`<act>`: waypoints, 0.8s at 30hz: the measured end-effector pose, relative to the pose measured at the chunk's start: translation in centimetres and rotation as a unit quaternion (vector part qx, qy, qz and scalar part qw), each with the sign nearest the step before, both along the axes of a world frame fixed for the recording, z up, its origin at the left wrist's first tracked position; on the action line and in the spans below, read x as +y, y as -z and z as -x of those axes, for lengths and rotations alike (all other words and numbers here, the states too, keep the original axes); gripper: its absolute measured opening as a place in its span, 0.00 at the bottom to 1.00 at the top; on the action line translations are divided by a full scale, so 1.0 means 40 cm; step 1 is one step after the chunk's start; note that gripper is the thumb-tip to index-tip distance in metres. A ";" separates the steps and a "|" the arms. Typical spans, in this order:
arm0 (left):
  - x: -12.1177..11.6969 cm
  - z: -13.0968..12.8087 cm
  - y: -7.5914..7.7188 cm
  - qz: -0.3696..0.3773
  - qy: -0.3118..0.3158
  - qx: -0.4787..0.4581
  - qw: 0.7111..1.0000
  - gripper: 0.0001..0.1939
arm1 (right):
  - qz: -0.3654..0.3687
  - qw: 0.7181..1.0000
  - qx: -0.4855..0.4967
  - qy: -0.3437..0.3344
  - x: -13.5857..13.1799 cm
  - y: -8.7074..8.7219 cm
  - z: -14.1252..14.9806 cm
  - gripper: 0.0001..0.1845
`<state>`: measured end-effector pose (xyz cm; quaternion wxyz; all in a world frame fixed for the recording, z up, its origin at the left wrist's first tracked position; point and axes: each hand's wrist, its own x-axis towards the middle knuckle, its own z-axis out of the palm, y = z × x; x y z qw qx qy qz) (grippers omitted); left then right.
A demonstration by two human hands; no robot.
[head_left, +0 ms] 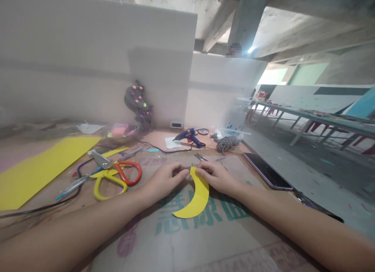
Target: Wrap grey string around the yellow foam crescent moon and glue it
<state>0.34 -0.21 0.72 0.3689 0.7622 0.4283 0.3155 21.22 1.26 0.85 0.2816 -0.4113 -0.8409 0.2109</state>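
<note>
A yellow crescent-shaped paper cutout point(201, 198) stands out over the cardboard, its wide end up and its pointed tip curving down to the left. Thumb and fingers of my right hand point(216, 177) pinch the cutout near its upper right edge. My left hand point(171, 177) is closed in a pinch just left of the cutout's top; a small dark bit shows at its fingertips, too little to name. Left of that hand lie scissors point(130, 173) with one red and one yellow handle loop, blades pointing away.
Yellow sheet point(55, 164) covers the left side. Behind my hands are a blue glue gun point(191, 137), grey yarn point(227, 144) and a dark figure with coloured dots point(137, 102). A phone point(268, 170) lies at the right edge. Printed cardboard point(164, 248) spreads underneath.
</note>
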 end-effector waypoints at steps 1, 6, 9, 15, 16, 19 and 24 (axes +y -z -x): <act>0.000 0.000 0.001 -0.002 0.000 -0.001 1.000 0.16 | 0.002 1.000 0.001 -0.003 -0.001 -0.002 0.000 0.14; 0.005 0.001 0.008 -0.009 -0.008 -0.011 1.000 0.15 | 0.007 1.000 -0.006 -0.003 -0.003 -0.004 0.001 0.14; 0.007 0.003 0.014 -0.003 -0.002 -0.021 1.000 0.14 | 0.007 1.000 -0.011 0.006 0.001 0.000 0.001 0.15; 0.010 0.005 0.012 -0.017 0.008 -0.010 1.000 0.14 | 0.007 1.000 -0.005 -0.011 0.006 0.004 -0.004 0.13; 0.011 0.005 0.011 -0.017 0.012 -0.006 1.000 0.14 | 0.010 1.000 -0.006 -0.018 0.006 0.004 -0.005 0.13; 0.011 0.005 0.010 -0.014 0.013 -0.011 1.000 0.13 | 0.014 0.999 -0.018 -0.037 0.003 0.004 -0.006 0.13; 0.014 0.006 0.019 -0.030 -0.035 -0.108 0.993 0.12 | -0.043 0.997 0.058 0.036 -0.014 0.001 -0.005 0.10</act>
